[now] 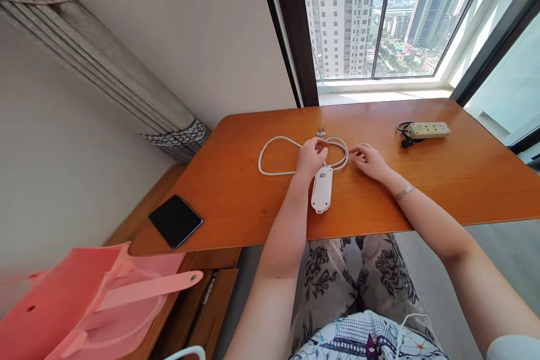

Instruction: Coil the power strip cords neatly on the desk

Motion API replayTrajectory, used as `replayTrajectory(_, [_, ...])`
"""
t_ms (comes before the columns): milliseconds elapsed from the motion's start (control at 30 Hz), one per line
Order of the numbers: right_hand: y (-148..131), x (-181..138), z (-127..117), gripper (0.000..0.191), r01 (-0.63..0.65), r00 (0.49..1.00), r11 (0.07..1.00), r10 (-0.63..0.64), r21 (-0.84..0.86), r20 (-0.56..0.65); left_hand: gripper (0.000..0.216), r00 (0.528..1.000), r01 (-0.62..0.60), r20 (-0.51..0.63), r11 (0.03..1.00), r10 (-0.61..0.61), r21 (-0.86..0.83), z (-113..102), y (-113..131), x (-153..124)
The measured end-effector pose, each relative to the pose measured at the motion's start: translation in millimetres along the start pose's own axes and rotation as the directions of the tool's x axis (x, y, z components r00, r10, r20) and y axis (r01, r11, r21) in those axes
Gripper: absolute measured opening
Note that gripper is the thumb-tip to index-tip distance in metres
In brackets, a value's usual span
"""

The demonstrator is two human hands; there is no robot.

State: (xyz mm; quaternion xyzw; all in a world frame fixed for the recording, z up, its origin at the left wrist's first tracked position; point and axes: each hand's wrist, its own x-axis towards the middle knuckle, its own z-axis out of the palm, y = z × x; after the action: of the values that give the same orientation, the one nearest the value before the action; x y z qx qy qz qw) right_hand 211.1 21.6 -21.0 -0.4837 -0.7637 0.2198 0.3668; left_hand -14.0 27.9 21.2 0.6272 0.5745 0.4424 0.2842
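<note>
A white power strip (322,187) lies face down on the wooden table in front of me, its long end toward me. Its white power cord (270,140) makes one wide loop to the left and smaller coils to the right. My left hand (313,155) is closed on the cord just beyond the strip, its fingers curled and partly hiding it. The cord's plug (321,133) sits just past those fingers. Beside the right coils, my right hand (370,161) rests low over the table, fingers loosely stretched and apart, holding nothing.
A beige power strip (428,130) with a black cord lies at the back right of the table (236,202). Near the left edge is a black tablet (175,221). A pink bag (122,298) stands below left, by a wooden drawer (219,304). A window is behind.
</note>
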Motion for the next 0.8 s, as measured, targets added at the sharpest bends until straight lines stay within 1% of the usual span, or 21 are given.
replayTrajectory(67, [-3,-1,3,0.025,0.017,1.000,0.999,-0.016,-0.028,0.019,0.011,0.995,-0.078,0.084,0.979,0.063,0.186,0,1,-4])
replayTrajectory(100, [-5,-2,4,0.025,0.026,0.999,0.999,-0.025,-0.031,0.034,0.009,0.992,-0.104,0.101,0.960,0.080,0.262,0,2,-5])
replayTrajectory(167, [-9,-4,7,0.026,0.050,0.997,0.998,-0.048,-0.029,0.060,0.007,0.994,-0.101,0.076,0.920,0.078,0.378,-2,3,-5])
replayTrajectory(200, [-10,-5,8,0.026,0.064,0.996,0.997,-0.061,-0.033,0.069,0.007,0.997,-0.073,0.052,0.903,0.057,0.423,-4,4,-5])
replayTrajectory(267, [-13,-6,9,0.025,0.086,0.993,0.995,-0.081,-0.053,0.083,0.012,0.999,0.019,0.026,0.868,-0.037,0.497,-7,5,-4])
replayTrajectory(333, [-14,-7,10,0.026,0.094,0.991,0.993,-0.087,-0.075,0.099,0.025,0.985,0.090,0.071,0.820,-0.157,0.565,-9,6,-5])
replayTrajectory(367, [-14,-7,10,0.026,0.096,0.991,0.992,-0.087,-0.082,0.106,0.033,0.973,0.101,0.110,0.798,-0.204,0.594,-9,7,-6])
replayTrajectory(433, [-15,-7,10,0.026,0.102,0.989,0.991,-0.092,-0.088,0.116,0.045,0.953,0.083,0.178,0.774,-0.246,0.628,-10,9,-9])
replayTrajectory(533, [-16,-8,10,0.025,0.122,0.986,0.989,-0.110,-0.086,0.128,0.050,0.942,0.063,0.219,0.777,-0.253,0.627,-11,11,-12])
replayTrajectory(600, [-17,-9,10,0.026,0.129,0.983,0.988,-0.117,-0.085,0.140,0.044,0.939,0.073,0.226,0.790,-0.261,0.609,-11,11,-11])
replayTrajectory(667, [-19,-10,11,0.027,0.131,0.983,0.988,-0.119,-0.082,0.143,0.034,0.941,0.100,0.218,0.829,-0.258,0.549,-10,10,-9])
replayTrajectory(733, [-20,-11,11,0.031,0.126,0.986,0.990,-0.118,-0.061,0.121,0.027,0.952,0.141,0.193,0.901,-0.237,0.410,-9,9,-7])
replayTrajectory(800, [-20,-11,12,0.036,0.106,0.993,0.994,-0.105,-0.015,0.060,0.032,0.960,0.184,0.181,0.967,-0.215,0.175,-7,10,-7])
